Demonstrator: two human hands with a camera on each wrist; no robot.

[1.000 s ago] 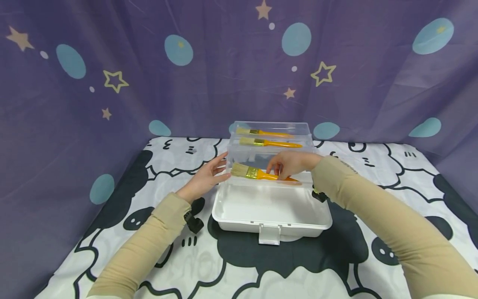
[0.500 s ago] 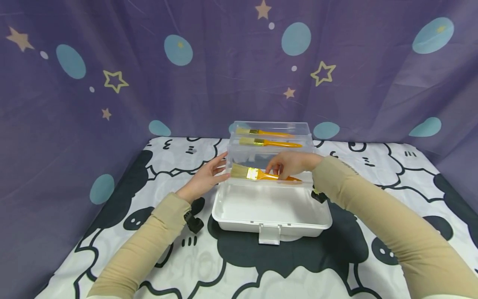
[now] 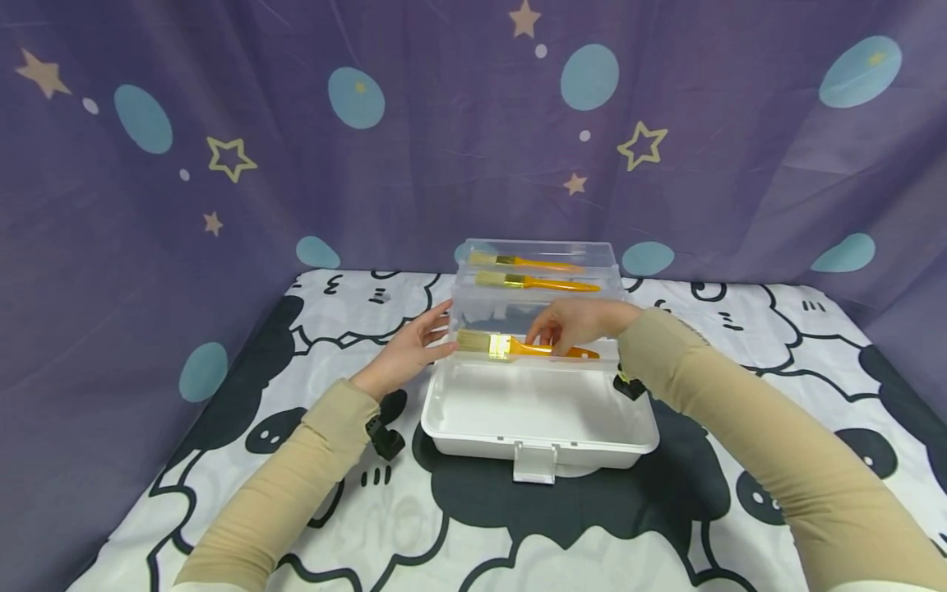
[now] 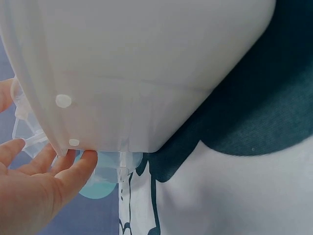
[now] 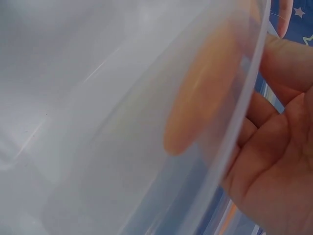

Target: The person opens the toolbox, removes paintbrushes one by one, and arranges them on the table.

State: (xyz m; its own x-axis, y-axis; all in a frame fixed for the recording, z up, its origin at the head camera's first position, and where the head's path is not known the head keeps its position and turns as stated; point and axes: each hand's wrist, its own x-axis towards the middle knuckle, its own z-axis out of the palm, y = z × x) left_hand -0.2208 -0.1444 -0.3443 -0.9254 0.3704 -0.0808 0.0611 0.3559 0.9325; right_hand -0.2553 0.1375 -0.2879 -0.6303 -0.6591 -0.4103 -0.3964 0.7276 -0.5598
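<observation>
Fingers of the right hand (image 3: 577, 321) form a narrow pinch on the orange handle of the front paintbrush (image 3: 499, 346), near the handle's middle; its tip pokes out to the right of them, while the metal ferrule and pale bristles reach out to the left. Nearest, tan sleeves (image 3: 769, 444) slant in from both sides, and a white latch (image 3: 534, 465) hangs at the front of a white box (image 3: 536, 407) standing on a sheep-print cloth (image 3: 399, 526). Just behind and above is the clear front tray (image 3: 481, 363), with the front paintbrush lengthwise inside, bristles toward the left hand (image 3: 407, 353). That hand's thumb and fingers are spread wide at the tray's left end, touching the plastic. Farther back, a second paintbrush (image 3: 558, 285) lies in a second tray (image 3: 462, 289), then a third paintbrush (image 3: 547, 265) in the rearmost tray (image 3: 540, 242), bristles likewise leftward. Behind everything hangs a purple curtain (image 3: 459, 156) with stars and pale blue ovals.
</observation>
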